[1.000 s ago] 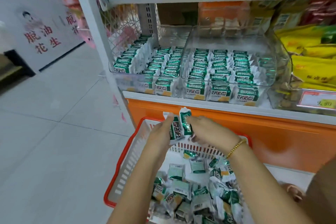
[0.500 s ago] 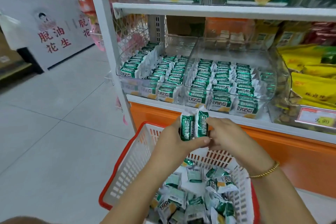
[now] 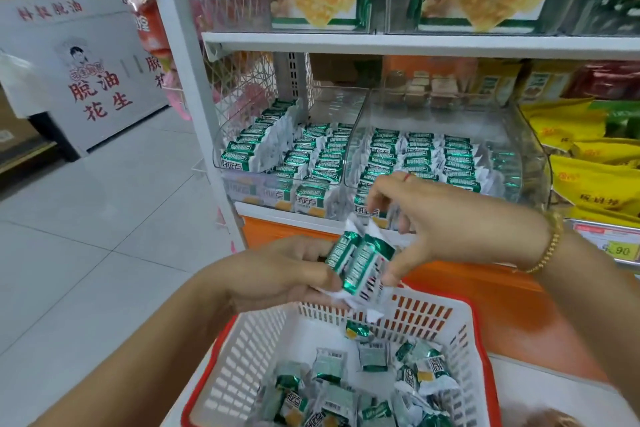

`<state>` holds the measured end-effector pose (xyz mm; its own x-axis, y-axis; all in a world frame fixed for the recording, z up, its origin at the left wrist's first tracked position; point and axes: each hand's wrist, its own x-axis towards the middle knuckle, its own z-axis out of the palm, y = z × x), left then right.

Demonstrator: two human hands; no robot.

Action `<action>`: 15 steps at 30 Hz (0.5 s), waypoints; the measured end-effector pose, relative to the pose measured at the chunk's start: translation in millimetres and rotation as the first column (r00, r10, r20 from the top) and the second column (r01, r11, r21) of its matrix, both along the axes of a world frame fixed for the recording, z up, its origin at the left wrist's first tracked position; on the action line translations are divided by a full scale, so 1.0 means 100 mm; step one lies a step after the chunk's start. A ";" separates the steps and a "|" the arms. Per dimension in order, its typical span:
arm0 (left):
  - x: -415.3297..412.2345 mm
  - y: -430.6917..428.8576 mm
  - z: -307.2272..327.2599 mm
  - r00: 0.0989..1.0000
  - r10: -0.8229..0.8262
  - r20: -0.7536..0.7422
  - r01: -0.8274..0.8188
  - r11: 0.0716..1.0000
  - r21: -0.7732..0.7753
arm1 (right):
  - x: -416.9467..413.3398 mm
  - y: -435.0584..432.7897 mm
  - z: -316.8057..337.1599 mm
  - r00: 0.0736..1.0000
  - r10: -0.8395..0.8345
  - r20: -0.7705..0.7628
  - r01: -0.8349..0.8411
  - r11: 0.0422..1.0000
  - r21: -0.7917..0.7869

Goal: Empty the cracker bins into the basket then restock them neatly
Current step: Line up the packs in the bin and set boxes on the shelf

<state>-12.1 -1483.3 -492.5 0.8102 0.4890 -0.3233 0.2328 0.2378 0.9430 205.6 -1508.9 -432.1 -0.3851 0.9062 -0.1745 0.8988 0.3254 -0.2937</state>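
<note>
My left hand (image 3: 287, 270) grips a small stack of green-and-white cracker packets (image 3: 360, 262) above the far rim of the white basket with a red rim (image 3: 464, 322). My right hand (image 3: 433, 218) pinches the same stack from the right, thumb at its lower edge, other fingers spread. Loose packets (image 3: 367, 388) lie in a heap in the basket. On the shelf behind, two clear bins stand side by side: the left bin (image 3: 221, 152) and the right bin (image 3: 533, 163), both filled with neat rows of the same packets.
The white shelf upright (image 3: 187, 87) stands left of the bins, an orange base panel (image 3: 485, 288) below them. Yellow snack bags (image 3: 595, 163) fill the shelf to the right. Boxed biscuits sit on the upper shelf. Grey tiled floor (image 3: 86, 236) lies to the left.
The view has tilted up. The stack has tipped from upright to slanted, and my right hand has opened its fingers, now holding the stack mainly with the thumb.
</note>
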 end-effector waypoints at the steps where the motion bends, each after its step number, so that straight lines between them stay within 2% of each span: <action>1: -0.04 0.06 -0.01 1.000 -0.031 0.003 0.031 0.999 -0.019 | -0.02 0.09 0.03 0.995 0.093 0.025 -0.093 0.995 -0.031; 4: -0.11 0.24 -0.02 0.998 -0.024 0.051 0.028 0.996 -0.085 | -0.13 0.32 0.07 0.958 0.287 0.004 -0.284 0.951 -0.124; 6: -0.14 0.34 0.01 0.993 0.061 0.096 -0.046 0.987 -0.157 | -0.17 0.48 0.08 0.953 0.301 -0.028 -0.302 0.942 -0.146; 9: -0.19 0.57 0.08 0.957 0.225 0.183 -0.183 0.959 -0.218 | -0.19 0.73 0.14 0.957 0.291 -0.001 -0.291 0.955 -0.065; 12: -0.25 0.82 0.15 0.872 0.392 0.293 -0.311 0.906 -0.287 | -0.19 1.00 0.22 0.967 0.253 -0.009 -0.253 0.967 0.016; 15: -0.27 1.02 0.23 0.687 0.578 0.441 -0.467 0.816 -0.341 | -0.21 1.31 0.30 0.975 0.157 -0.155 -0.151 0.987 0.049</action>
<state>-39.1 -1381.2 -469.5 0.5081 0.8578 -0.0774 -0.4766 0.3549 0.8043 184.8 -1377.7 -401.8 -0.5406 0.8385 -0.0682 0.7802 0.4694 -0.4134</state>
